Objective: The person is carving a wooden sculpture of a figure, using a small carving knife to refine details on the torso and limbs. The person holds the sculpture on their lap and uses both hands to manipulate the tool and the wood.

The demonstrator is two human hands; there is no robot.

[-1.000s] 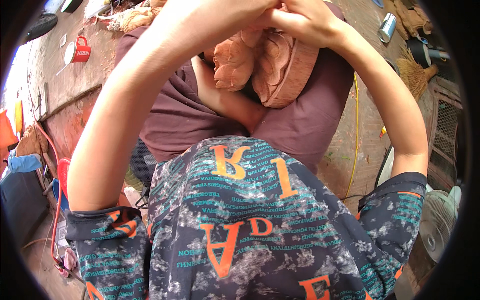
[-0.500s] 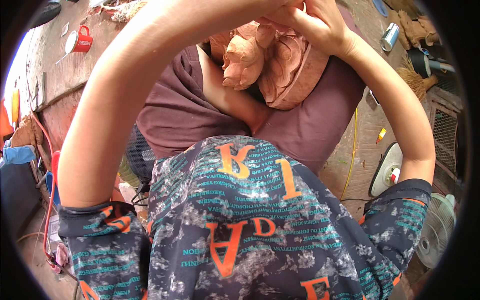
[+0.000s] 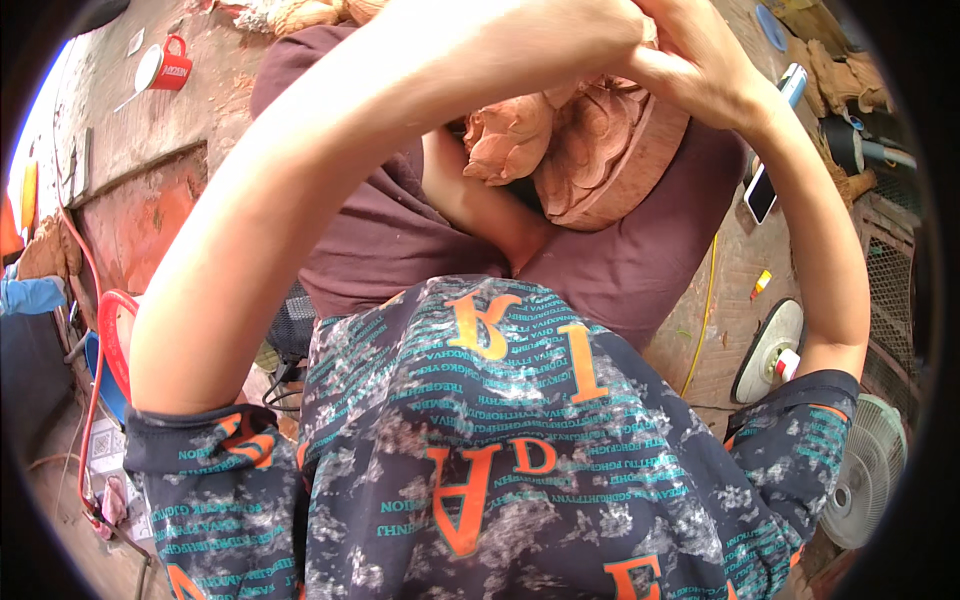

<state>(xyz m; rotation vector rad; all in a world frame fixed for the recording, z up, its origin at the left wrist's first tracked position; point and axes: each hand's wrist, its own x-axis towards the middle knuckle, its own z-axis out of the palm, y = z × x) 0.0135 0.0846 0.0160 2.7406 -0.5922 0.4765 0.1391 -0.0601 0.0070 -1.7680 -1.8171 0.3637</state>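
Observation:
A carved reddish wooden piece (image 3: 605, 165) with petal-like and rounded forms rests in my lap, against my thigh in dark maroon trousers (image 3: 650, 240). Over its far right side, my right hand (image 3: 705, 75) is closed, thumb pointing left; whatever lies in its fingers is hidden. My left arm crosses above the carving from the left, and my left hand (image 3: 625, 40) meets the right one near the upper edge. The left fingers are covered by the right hand and cut off by the picture's edge.
A red mug (image 3: 170, 68) stands at the far left. To the right are a phone (image 3: 761, 195), a blue-white can (image 3: 793, 85), a round disc (image 3: 768, 350), a small yellow bottle (image 3: 761, 284) and a fan (image 3: 865, 470). A red hose (image 3: 92, 265) runs along the left.
Both hands and the carving have shifted right and slightly down in the picture, as the view moved. The phone beside my right forearm shows more fully now.

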